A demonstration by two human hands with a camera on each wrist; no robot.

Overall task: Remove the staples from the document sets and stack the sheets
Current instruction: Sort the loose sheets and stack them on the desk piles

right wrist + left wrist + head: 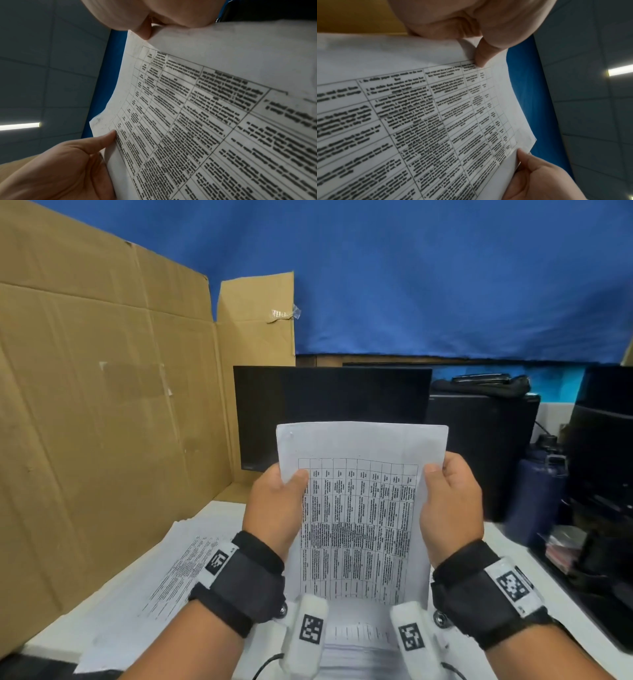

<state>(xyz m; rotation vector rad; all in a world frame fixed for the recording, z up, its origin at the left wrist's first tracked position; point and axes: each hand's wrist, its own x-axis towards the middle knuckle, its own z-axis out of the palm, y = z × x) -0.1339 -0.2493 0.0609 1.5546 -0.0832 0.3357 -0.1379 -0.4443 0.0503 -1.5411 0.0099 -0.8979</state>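
I hold a printed document set (pixel 359 508) with a ruled table upright in front of me, above the white table (pixel 507 549). My left hand (pixel 291 482) pinches its left edge, thumb on the front. My right hand (pixel 435 477) pinches the right edge the same way. In the left wrist view my left thumb (pixel 482 56) presses the document set (pixel 419 108). The right wrist view shows small dark marks at the top left corner (pixel 98 120) of the document set (pixel 205 121); I cannot tell whether a staple is there. A pile of loose sheets (pixel 164 577) lies on the table at the left.
A tall cardboard panel (pixel 102 405) walls off the left side. A dark monitor (pixel 329 412) stands behind the paper. A dark blue bottle (pixel 537 494) and black equipment (pixel 603 440) crowd the right. More sheets (pixel 359 642) lie below my wrists.
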